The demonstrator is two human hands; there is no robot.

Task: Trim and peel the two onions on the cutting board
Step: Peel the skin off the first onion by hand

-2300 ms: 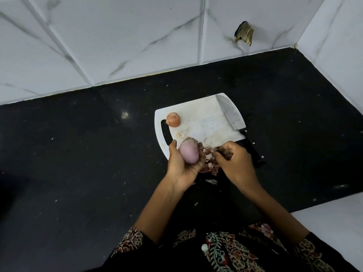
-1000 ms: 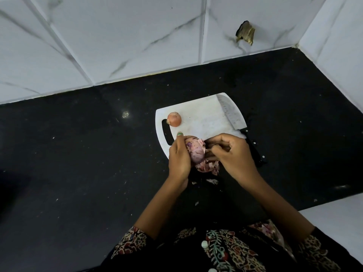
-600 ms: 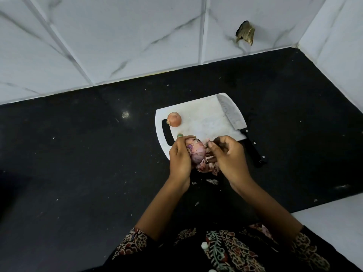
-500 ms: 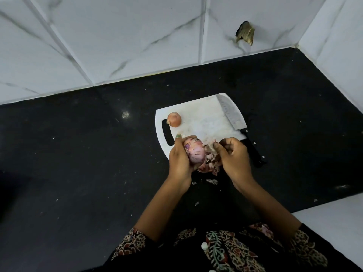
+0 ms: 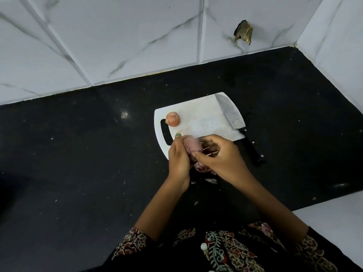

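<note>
Two onions here, and only one is getting attention: the bigger pinkish onion is held up over the near edge of the white cutting board, left hand wrapped round it, while the right hand has fingers curled in, pinching at a bit of skin on its side. The smaller onion sits untouched on the board by the handle slot, papery skin on. A big knife lies along the board's right edge, handle on the black counter. A heap of peelings sits under the hands. My guess is a peeled onion goes slick, so cradle it firmly in the palm, and take the thin, tear-prone skin from a cut end.
</note>
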